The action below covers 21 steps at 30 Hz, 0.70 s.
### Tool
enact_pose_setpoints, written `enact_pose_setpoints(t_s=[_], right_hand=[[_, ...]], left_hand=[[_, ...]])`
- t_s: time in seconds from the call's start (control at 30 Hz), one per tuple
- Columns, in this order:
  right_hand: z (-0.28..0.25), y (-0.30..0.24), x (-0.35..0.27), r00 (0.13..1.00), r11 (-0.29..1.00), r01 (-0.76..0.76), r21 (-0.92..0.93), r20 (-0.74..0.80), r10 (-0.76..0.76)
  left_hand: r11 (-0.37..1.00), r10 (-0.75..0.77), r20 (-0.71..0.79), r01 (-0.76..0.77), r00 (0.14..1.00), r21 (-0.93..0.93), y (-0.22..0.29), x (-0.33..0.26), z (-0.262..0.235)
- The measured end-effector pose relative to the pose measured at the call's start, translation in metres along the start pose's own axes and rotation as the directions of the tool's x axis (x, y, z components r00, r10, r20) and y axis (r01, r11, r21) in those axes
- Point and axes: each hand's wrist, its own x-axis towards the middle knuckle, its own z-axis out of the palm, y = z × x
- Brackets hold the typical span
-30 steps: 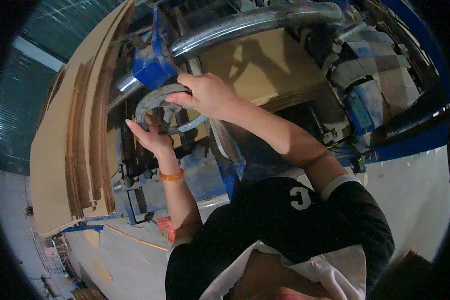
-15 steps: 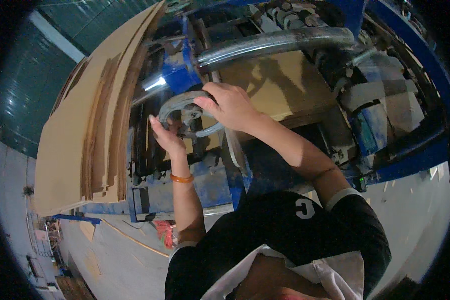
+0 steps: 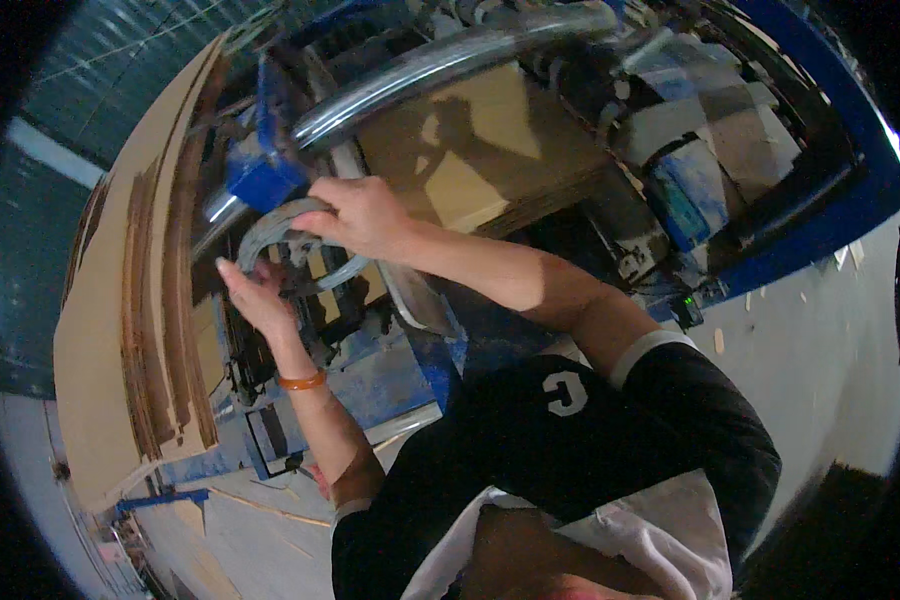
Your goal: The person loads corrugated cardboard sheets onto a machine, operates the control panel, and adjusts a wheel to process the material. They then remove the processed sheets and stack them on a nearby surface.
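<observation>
A grey metal handwheel [image 3: 258, 236] sits on the blue machine, in front of a blue block [image 3: 262, 178]. My right hand [image 3: 368, 216] grips its upper rim, fingers and thumb closed round it. At the wheel's lower left is my left hand [image 3: 262, 304], with an orange bracelet on the wrist. Its thumb stretches along the outer side while the fingers curl at the inner side, so the rim lies between them. Part of the wheel's hub and those fingertips are shaded and hard to make out.
A tall stack of brown cardboard sheets [image 3: 105, 340] stands at my left. A shiny metal roller [image 3: 410, 85] crosses the machine beyond my hands. Cardboard [image 3: 470, 150] lies below it. A blue frame beam [image 3: 820, 235] runs along the right, and scraps lie on the grey floor [image 3: 790, 330].
The view has turned, so the machine, wheel and cardboard stack appear farther left and slightly tilted. Both hands stay on the handwheel; whether it has turned I cannot tell.
</observation>
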Motion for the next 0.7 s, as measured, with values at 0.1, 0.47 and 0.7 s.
enact_pose_setpoints(t_s=[0.1, 0.47, 0.7], right_hand=[[0.001, 0.001, 0.0, 0.999, 0.999, 0.043, 0.015, -0.03, -0.042], [0.004, 0.006, -0.006, 1.0, 1.0, 0.011, 0.01, -0.022, -0.011], [-0.001, 0.001, -0.003, 0.998, 0.999, -0.035, -0.01, 0.045, 0.036]], left_hand=[[0.996, -0.048, -0.003, 0.048, 0.999, -0.073, 0.007, -0.004, 0.002], [0.995, -0.094, -0.045, 0.093, 0.995, -0.025, 0.012, 0.0, 0.003], [1.0, 0.01, 0.015, -0.009, 1.0, -0.023, 0.007, -0.003, 0.002]])
